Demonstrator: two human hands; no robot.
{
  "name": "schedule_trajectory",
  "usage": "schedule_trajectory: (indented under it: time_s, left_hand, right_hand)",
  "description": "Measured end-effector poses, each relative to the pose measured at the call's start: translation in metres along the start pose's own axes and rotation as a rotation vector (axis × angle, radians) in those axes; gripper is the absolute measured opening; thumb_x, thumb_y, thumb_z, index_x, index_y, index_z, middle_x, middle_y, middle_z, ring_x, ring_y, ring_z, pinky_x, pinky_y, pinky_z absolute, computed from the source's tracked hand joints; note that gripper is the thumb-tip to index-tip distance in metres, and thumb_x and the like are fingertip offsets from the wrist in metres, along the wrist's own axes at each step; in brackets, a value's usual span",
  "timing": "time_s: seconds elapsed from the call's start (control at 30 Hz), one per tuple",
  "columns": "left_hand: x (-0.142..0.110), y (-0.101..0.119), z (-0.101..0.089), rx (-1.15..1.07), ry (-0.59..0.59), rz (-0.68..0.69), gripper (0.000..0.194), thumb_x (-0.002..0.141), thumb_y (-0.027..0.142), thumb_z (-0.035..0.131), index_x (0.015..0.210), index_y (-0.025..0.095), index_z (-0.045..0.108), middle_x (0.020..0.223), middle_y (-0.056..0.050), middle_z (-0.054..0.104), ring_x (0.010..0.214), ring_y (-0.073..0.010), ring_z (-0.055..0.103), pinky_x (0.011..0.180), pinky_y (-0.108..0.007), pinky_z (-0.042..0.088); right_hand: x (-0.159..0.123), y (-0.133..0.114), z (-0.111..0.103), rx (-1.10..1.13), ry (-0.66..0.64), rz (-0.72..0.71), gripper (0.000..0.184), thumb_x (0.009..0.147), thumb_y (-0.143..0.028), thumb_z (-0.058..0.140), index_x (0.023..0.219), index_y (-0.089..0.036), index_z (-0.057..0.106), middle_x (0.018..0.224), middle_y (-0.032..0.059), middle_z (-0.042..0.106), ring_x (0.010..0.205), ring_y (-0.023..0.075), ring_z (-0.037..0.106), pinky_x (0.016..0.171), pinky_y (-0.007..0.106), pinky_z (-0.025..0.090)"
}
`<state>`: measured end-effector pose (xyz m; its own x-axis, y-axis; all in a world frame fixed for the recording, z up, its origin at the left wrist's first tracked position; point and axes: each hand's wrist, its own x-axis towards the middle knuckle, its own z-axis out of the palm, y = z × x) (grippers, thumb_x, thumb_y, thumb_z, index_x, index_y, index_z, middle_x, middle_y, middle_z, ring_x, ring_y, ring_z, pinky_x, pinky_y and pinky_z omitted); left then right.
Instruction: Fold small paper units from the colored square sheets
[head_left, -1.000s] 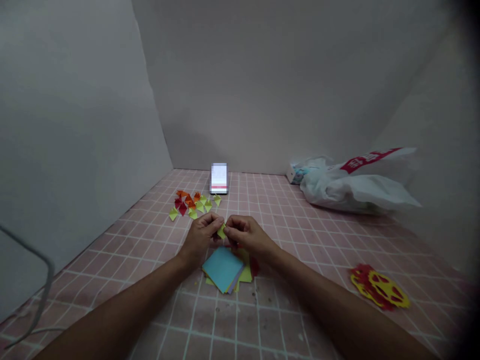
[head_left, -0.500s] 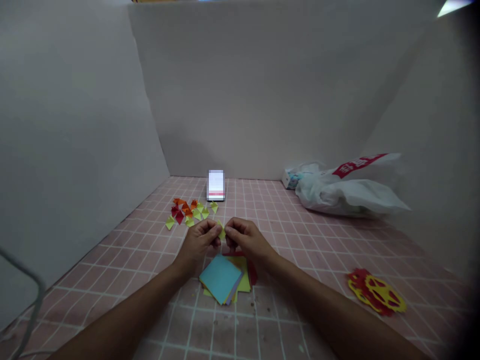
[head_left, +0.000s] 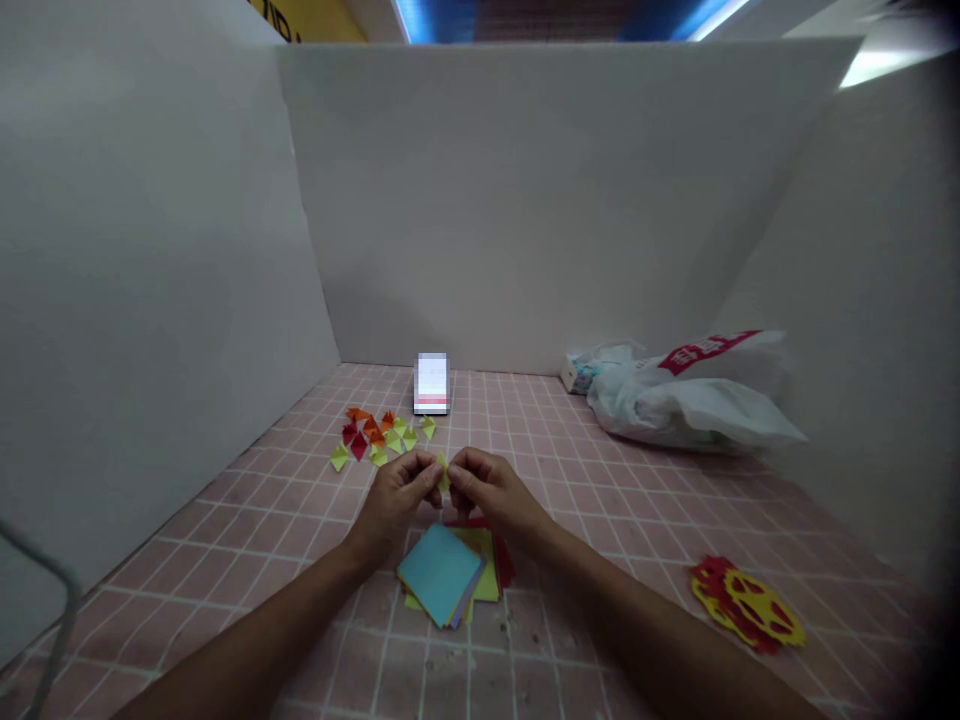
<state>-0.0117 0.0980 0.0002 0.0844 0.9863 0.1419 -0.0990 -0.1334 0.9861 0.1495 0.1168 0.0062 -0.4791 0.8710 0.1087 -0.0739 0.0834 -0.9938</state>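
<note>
Between the fingertips of both hands is a small piece of folded yellow paper (head_left: 443,472), held up just beyond a paper stack. My left hand (head_left: 405,492) pinches its left side, and my right hand (head_left: 482,484) pinches the right side; the fingers cover much of it. Below the hands lies a fanned stack of square coloured paper (head_left: 440,572), light blue on top, with yellow, purple and red sheets showing beneath. Several small origami pieces (head_left: 373,432) in red, orange and yellow sit on the tiled surface, beyond my left hand.
A phone (head_left: 432,384) with a lit, blurred screen stands near the back wall. At the right rear are a white plastic bag (head_left: 675,405) and a tissue box (head_left: 576,373). Red and yellow cut-out shapes (head_left: 750,605) lie at right. A grey cable (head_left: 64,610) curves at left.
The view has tilted upward slightly, so everything sits lower and more ceiling shows. Both hands keep their pinch on the yellow paper, with only slight finger movement.
</note>
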Motion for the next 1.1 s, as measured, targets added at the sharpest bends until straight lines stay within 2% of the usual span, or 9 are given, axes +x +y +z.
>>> schedule_trajectory:
  time_s: [0.17, 0.33, 0.43, 0.6, 0.73, 0.87, 1.0, 1.1]
  left_hand:
    - [-0.003, 0.004, 0.004, 0.03, -0.027, 0.015, 0.026, 0.08, 0.04, 0.067, 0.074, 0.015, 0.059, 0.066, 0.002, 0.057, 0.056, -0.011, 0.055, 0.056, -0.023, 0.043]
    - [-0.006, 0.005, 0.005, 0.062, -0.014, 0.054, 0.026, 0.08, 0.037, 0.067, 0.069, 0.016, 0.056, 0.063, 0.004, 0.052, 0.053, -0.0088, 0.049, 0.052, -0.021, 0.04]
    - [-0.007, 0.001, 0.008, 0.048, 0.021, 0.068, 0.027, 0.082, 0.038, 0.064, 0.068, 0.017, 0.052, 0.063, 0.004, 0.051, 0.051, -0.0082, 0.047, 0.049, -0.021, 0.039]
    - [-0.009, -0.009, 0.013, 0.062, 0.045, 0.063, 0.028, 0.087, 0.041, 0.059, 0.073, 0.019, 0.049, 0.063, 0.006, 0.048, 0.048, -0.0077, 0.045, 0.046, -0.02, 0.036]
    - [-0.01, -0.013, 0.012, 0.083, 0.1, 0.083, 0.029, 0.087, 0.043, 0.059, 0.073, 0.02, 0.048, 0.063, 0.006, 0.045, 0.05, -0.009, 0.042, 0.046, -0.021, 0.035]
    - [-0.007, -0.015, 0.009, 0.115, 0.181, 0.093, 0.03, 0.084, 0.044, 0.061, 0.071, 0.021, 0.048, 0.06, 0.005, 0.044, 0.049, -0.0103, 0.04, 0.046, -0.023, 0.032]
    - [-0.007, -0.014, 0.01, 0.088, 0.161, 0.084, 0.032, 0.086, 0.046, 0.06, 0.072, 0.022, 0.045, 0.057, 0.007, 0.041, 0.045, -0.0091, 0.037, 0.044, -0.022, 0.031]
    - [-0.009, -0.012, 0.012, 0.044, 0.136, 0.072, 0.033, 0.087, 0.047, 0.059, 0.073, 0.022, 0.044, 0.056, 0.008, 0.04, 0.044, -0.0082, 0.038, 0.043, -0.021, 0.031]
  right_hand:
    - [-0.002, 0.002, 0.005, -0.074, 0.046, 0.003, 0.034, 0.077, -0.046, 0.068, 0.067, -0.02, 0.048, 0.053, -0.005, 0.053, 0.045, 0.0094, 0.052, 0.046, 0.022, 0.042]
    - [-0.005, 0.003, 0.009, -0.076, 0.017, 0.007, 0.031, 0.079, -0.042, 0.065, 0.066, -0.019, 0.048, 0.053, -0.0047, 0.052, 0.044, 0.0084, 0.048, 0.046, 0.022, 0.04]
    - [-0.006, 0.003, 0.01, -0.052, 0.003, 0.0, 0.03, 0.079, -0.041, 0.064, 0.066, -0.02, 0.048, 0.05, -0.005, 0.051, 0.043, 0.0082, 0.047, 0.044, 0.021, 0.038]
    - [-0.005, 0.007, 0.013, -0.054, 0.053, 0.011, 0.031, 0.079, -0.041, 0.064, 0.064, -0.02, 0.046, 0.049, -0.0053, 0.049, 0.04, 0.0083, 0.045, 0.04, 0.02, 0.034]
    - [-0.003, 0.006, 0.013, -0.122, 0.03, 0.035, 0.03, 0.081, -0.037, 0.063, 0.064, -0.02, 0.047, 0.051, -0.0039, 0.052, 0.043, 0.0088, 0.047, 0.042, 0.02, 0.035]
    - [-0.001, 0.001, 0.01, -0.17, -0.006, 0.097, 0.019, 0.083, -0.027, 0.059, 0.069, -0.019, 0.049, 0.049, -0.0048, 0.052, 0.042, 0.0088, 0.047, 0.042, 0.02, 0.036]
    - [0.0, -0.004, 0.01, -0.208, 0.013, 0.116, 0.017, 0.083, -0.019, 0.055, 0.068, -0.019, 0.05, 0.051, -0.0035, 0.053, 0.044, 0.0092, 0.05, 0.044, 0.02, 0.04]
    - [-0.001, -0.007, 0.012, -0.16, 0.033, 0.139, 0.011, 0.083, -0.019, 0.056, 0.073, -0.019, 0.051, 0.052, -0.0044, 0.053, 0.044, 0.0099, 0.052, 0.044, 0.021, 0.041]
